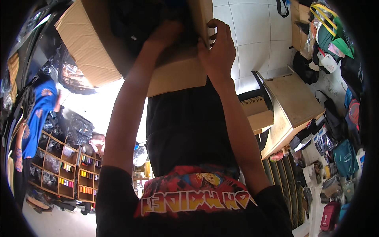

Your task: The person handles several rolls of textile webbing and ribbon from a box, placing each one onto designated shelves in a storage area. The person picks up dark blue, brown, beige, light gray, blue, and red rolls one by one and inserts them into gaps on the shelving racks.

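A cardboard box (177,79) with raised flaps stands in front of me at the top of the view. My left hand (167,33) reaches down into it, among dark contents (132,23) too dim to name. The fingers of that hand are lost in shadow, so I cannot tell what they hold. At the box's right wall, my right hand (221,51) grips the edge, its thumb on the inner side and its fingers curled on the outer side.
A wooden cabinet (292,98) and a smaller open carton (256,110) are to the right. Bags and packages (343,158) crowd the far right. On the left, a shelf (67,170) holds coloured thread spools, near a person in blue clothing (41,114).
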{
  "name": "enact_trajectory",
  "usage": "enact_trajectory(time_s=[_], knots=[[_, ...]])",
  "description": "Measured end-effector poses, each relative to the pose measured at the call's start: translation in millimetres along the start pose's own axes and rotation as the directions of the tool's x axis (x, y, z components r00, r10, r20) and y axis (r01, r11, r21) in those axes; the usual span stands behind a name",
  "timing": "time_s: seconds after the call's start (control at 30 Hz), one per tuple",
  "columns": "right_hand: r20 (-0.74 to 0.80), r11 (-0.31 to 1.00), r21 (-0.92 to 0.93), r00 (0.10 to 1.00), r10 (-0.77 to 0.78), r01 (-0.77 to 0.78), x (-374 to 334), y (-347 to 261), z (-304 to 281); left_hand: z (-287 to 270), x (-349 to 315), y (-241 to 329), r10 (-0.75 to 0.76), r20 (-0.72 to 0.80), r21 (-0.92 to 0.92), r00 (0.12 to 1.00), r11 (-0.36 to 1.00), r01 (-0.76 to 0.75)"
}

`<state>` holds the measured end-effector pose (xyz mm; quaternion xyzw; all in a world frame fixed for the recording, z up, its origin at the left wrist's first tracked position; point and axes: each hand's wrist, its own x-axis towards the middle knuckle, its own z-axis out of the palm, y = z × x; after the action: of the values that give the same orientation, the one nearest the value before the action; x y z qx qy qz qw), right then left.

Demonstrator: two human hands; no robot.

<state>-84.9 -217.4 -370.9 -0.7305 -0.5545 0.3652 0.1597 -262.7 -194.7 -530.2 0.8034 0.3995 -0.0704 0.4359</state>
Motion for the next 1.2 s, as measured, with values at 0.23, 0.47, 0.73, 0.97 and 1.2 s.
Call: enact_trajectory(time_s=[0.23, 0.47, 0.73, 0.97, 1.2], knots=[[0.025, 1.0, -0.011, 1.0, 0.004, -0.004, 3.2, 1.3, -6.2, -70.6, -71.2, 35.2, -0.557, -0.016, -0.92, 0.83, 0.334, 0.207], [0.072, 0.966, 0.256, 0.997, 0.024, -0.041, 13.7, 4.2, -40.3, -103.0, -110.6, 63.7, -0.571, -0.015, -0.984, 0.821, 0.156, 0.091], [-0.041, 0.847, 0.345, 0.908, -0.417, 0.404, -0.9, -67.7, -83.0, -157.4, -141.7, 150.5, -0.488, -0.176, -0.925, 0.855, 0.379, 0.025], [0.311, 0.732, 0.523, 0.702, -0.641, 0.436, -21.7, -133.3, -153.8, -251.3, -194.6, 233.0, -0.29, -0.278, -0.609, 0.916, 0.79, 0.066], [0.066, 0.71, 0.559, 0.831, -0.553, 0.428, -64.6, -132.4, -189.0, -267.1, -203.6, 257.9, -0.2, -0.315, -0.794, 0.928, 0.591, -0.142]])
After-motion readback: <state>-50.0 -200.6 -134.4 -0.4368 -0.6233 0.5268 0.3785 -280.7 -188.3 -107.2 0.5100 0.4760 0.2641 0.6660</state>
